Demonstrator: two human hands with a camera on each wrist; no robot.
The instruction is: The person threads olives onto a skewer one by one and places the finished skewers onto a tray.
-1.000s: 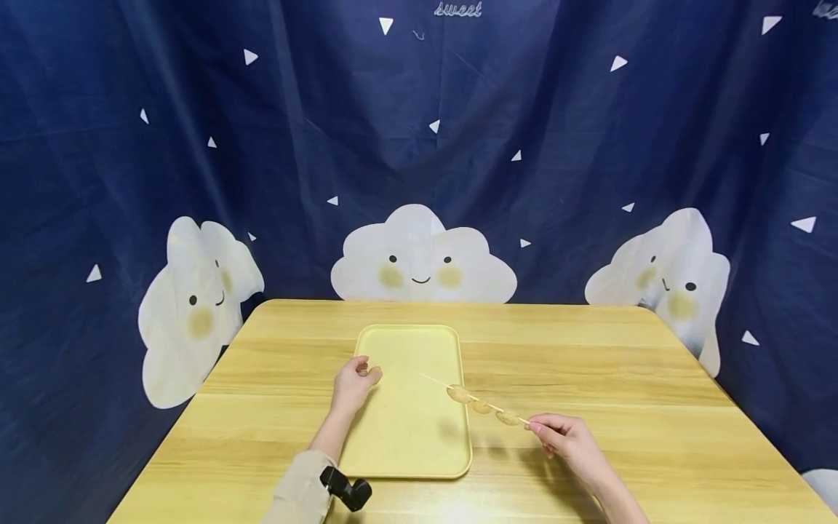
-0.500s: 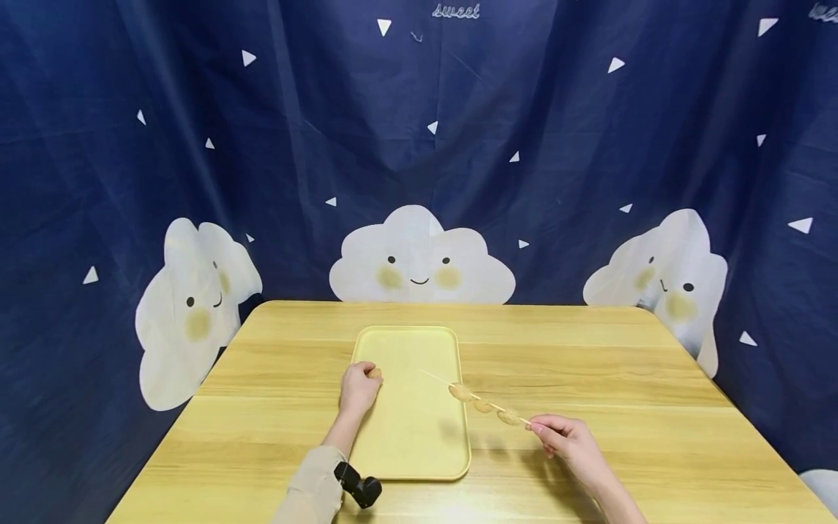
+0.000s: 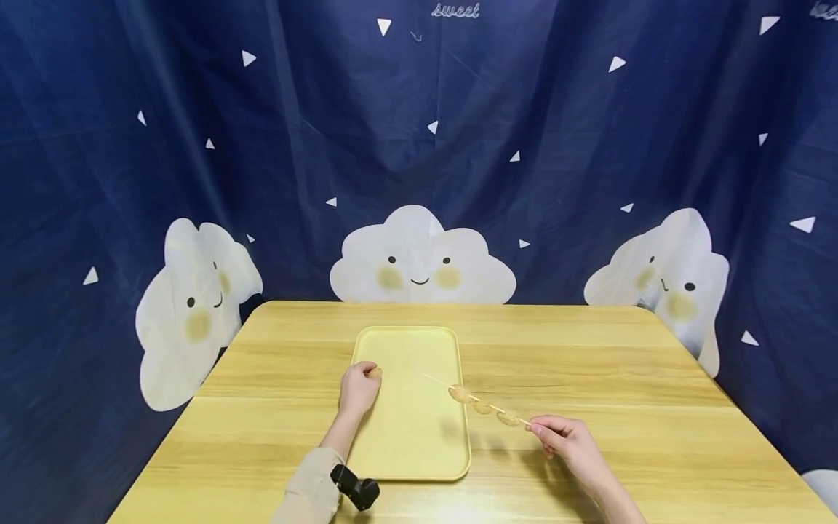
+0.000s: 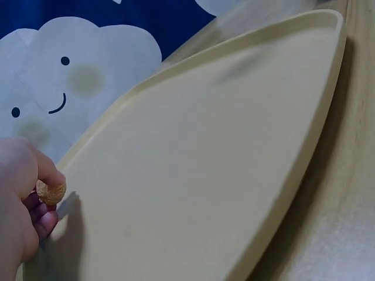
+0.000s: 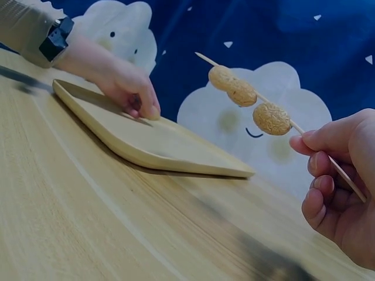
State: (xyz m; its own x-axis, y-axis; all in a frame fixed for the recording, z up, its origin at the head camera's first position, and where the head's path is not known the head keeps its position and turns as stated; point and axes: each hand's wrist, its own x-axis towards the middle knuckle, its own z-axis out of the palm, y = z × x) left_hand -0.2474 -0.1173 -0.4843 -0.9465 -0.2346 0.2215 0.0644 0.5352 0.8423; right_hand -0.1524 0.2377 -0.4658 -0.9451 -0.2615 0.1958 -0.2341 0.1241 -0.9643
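Observation:
My right hand (image 3: pixel 571 445) pinches a thin wooden skewer (image 5: pixel 205 58) near its lower end, with the pointed tip up and to the left. Threaded along it are three golden-brown, wrinkled oval food pieces, the nearest piece (image 5: pixel 272 119) just ahead of my fingertips. Over the left side of a pale yellow tray (image 3: pixel 409 437), my left hand (image 3: pixel 358 393) holds a similar small brown piece (image 4: pixel 53 192) between thumb and fingers. Part of that piece is hidden by the fingers. The skewer's tip overlaps the tray's right side in the head view.
The rectangular tray with a low rim lies on a light wooden table (image 3: pixel 589 364). A dark blue curtain (image 3: pixel 419 167) with white clouds hangs behind the table. A black device (image 3: pixel 355 487) is strapped on the left wrist, over a beige sleeve (image 3: pixel 310 484).
Since a second ago my left hand has moved slightly right and nearer, turning so its back faces up over the brown piece. The right hand and skewer have stayed almost still.

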